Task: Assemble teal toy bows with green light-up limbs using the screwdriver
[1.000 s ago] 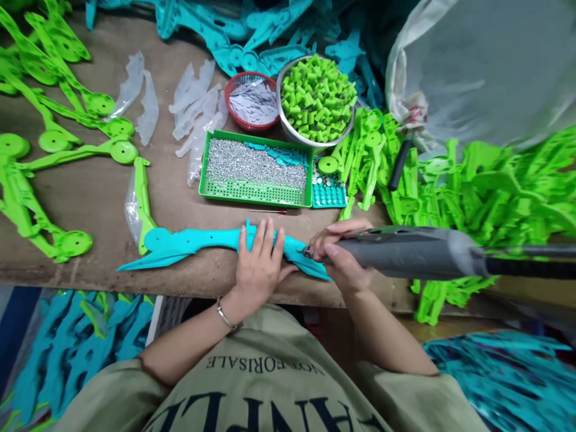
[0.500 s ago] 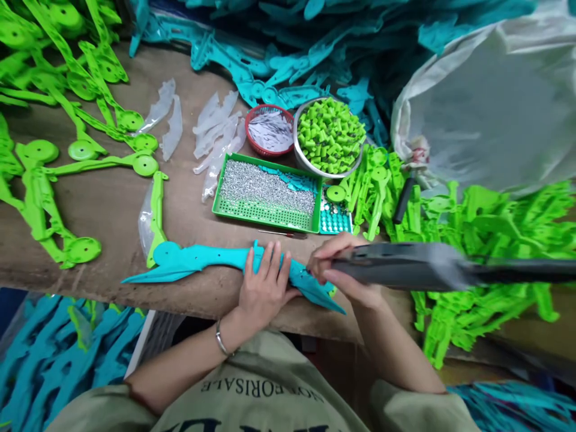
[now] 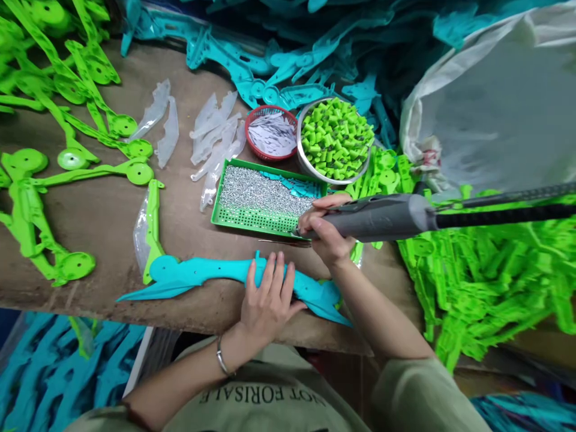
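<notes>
My left hand (image 3: 269, 300) lies flat with fingers stretched over the middle of a long blue plastic part (image 3: 225, 270), which rests near the table's front edge. A green plastic piece with a clear insert (image 3: 148, 234) meets the blue part at its left end. Closed around a grey electric screwdriver (image 3: 382, 219) is my right hand (image 3: 328, 231). The screwdriver's front end is at the lower right of a green tray (image 3: 258, 226), which holds many small screws (image 3: 256, 192) and some small blue pieces. My fingers largely hide its tip.
Behind the tray stand a red basket (image 3: 251, 139) of pale strips and a bowl (image 3: 305, 157) of green pieces. Green parts pile up at right (image 3: 486, 282) and left (image 3: 27, 204). Blue parts (image 3: 252, 66) lie along the back, beside a white sack (image 3: 490, 102).
My right hand has lifted the screwdriver away from the right end of the blue part and moved it up and left to the screw tray. My left hand stays on the blue part.
</notes>
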Motion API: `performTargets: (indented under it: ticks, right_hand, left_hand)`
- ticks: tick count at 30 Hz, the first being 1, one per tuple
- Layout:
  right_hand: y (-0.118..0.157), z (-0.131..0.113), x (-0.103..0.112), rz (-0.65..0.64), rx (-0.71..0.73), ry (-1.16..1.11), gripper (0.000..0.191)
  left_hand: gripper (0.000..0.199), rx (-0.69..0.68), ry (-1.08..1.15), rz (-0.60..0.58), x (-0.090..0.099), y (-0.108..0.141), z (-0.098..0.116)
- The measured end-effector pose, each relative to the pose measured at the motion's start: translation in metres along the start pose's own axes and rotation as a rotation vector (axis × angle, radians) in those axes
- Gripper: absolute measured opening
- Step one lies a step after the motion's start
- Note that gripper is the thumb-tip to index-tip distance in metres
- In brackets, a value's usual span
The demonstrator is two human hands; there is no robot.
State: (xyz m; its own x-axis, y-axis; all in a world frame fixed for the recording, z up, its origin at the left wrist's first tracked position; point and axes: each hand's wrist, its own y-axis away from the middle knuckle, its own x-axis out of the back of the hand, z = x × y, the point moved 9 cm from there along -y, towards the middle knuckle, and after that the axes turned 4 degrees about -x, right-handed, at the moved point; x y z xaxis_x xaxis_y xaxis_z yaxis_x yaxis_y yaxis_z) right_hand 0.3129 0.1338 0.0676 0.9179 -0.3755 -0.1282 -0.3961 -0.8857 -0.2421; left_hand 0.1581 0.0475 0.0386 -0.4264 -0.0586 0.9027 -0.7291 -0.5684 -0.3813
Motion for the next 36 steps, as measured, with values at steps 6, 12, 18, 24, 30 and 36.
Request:
performTargets:
  ticks: [6,12,18,24,30,36]
  right_hand:
    - [-0.002,0.004,-0.002,-0.008,-0.022,-0.004,0.019]
    - [-0.003,0.007,-0.003,-0.030,-0.034,0.004,0.020]
    - [-0.005,0.001,-0.008,-0.048,-0.016,-0.008,0.021]
    - [0.017,-0.070,0.007,0.071,0.142,-0.023,0.017]
    - [0.069,-0.101,0.048,0.175,0.153,0.023,0.017]
    - [0.097,-0.083,0.069,0.238,0.080,0.031,0.016]
  left_hand:
    - [0.069,-0.007,-0.001,0.006,-0.002,0.002,0.001]
    - [0.069,-0.012,-0.008,-0.004,0.000,0.001,0.000]
    - [0.071,-0.009,0.001,-0.047,-0.002,-0.002,-0.001]
    - [0.074,-0.028,0.047,-0.048,-0.004,-0.001,-0.001]
    - [0.076,-0.057,0.067,-0.025,-0.009,-0.001,0.000]
    - [0.077,-0.040,0.071,0.011,-0.010,-0.002,-0.002]
